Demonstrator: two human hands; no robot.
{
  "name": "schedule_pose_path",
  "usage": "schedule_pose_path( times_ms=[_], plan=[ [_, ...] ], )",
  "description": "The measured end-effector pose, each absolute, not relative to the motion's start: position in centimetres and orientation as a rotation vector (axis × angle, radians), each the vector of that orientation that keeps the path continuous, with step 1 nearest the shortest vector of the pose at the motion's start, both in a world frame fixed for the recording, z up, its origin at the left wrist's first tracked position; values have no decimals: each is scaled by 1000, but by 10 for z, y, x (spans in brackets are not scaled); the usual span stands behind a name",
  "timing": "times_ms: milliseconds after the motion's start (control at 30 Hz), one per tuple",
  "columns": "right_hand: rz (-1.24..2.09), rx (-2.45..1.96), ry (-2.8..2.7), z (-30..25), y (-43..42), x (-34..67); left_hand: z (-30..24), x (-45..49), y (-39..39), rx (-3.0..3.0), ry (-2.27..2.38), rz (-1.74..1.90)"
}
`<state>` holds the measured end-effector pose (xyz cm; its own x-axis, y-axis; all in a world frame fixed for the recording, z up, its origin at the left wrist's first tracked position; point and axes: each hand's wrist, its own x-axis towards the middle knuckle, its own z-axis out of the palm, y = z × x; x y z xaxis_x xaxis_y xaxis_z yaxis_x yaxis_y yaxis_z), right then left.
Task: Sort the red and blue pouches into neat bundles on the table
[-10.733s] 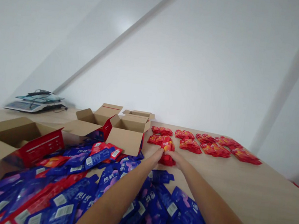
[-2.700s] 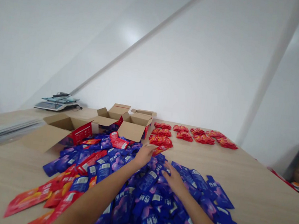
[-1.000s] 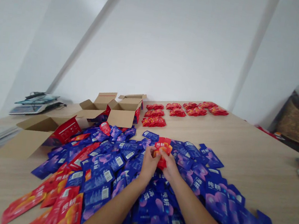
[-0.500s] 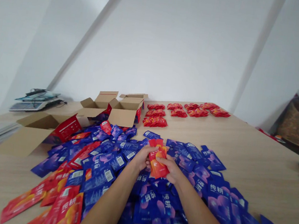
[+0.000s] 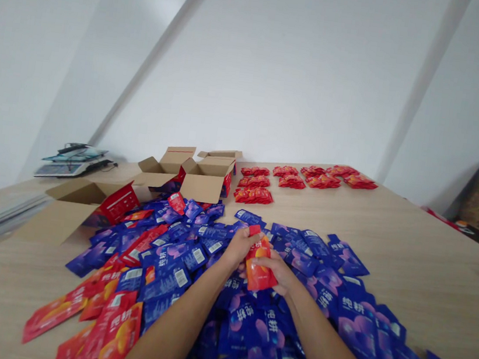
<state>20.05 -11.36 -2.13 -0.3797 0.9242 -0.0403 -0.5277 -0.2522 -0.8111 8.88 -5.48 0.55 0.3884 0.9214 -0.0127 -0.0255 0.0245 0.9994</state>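
Both hands meet over the middle of a spread of blue pouches (image 5: 256, 323). My left hand (image 5: 239, 247) is closed round the upper left side of a red pouch (image 5: 259, 273) with orange fruit printed on it. My right hand (image 5: 278, 270) grips the same pouch from the right, its thumb lying across the front. Whether more pouches are stacked behind this one, I cannot tell. More red pouches (image 5: 120, 328) lie at the near left, partly on top of one another, beside the blue ones.
Open cardboard boxes (image 5: 203, 188) stand behind the pile on the left, another box (image 5: 58, 217) nearer. Several stacks of red pouches (image 5: 255, 195) sit in rows at the table's back. A scale-like device (image 5: 71, 166) is at the far left. The wooden tabletop (image 5: 411, 249) extends right.
The whole view has shifted slightly, so things sit a little further right. My left hand has moved up over the red pouch's top, covering more of it; both hands still hold it.
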Motion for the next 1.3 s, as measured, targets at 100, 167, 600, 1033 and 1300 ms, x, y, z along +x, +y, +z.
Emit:
schedule_pose_path(
  times_ms=[100, 167, 600, 1033, 1300],
  plan=[
    [1836, -665, -901, -27, -110, 201, -3, 91, -49, 1486, 1016, 1038],
    [1831, -669, -921, -29, -109, 201, -6, 92, -44, 1667, 1139, 1104],
    [1795, -634, -700, -26, -107, 192, 2, -79, 84, 2227, 2100, 1035],
    [1829, -747, -608, -34, -99, 186, -29, -112, 143, 2469, 2290, 387],
    [1749, -830, -542, -33, -96, 183, -38, -92, 155, 2336, 2460, 113]
  ],
)
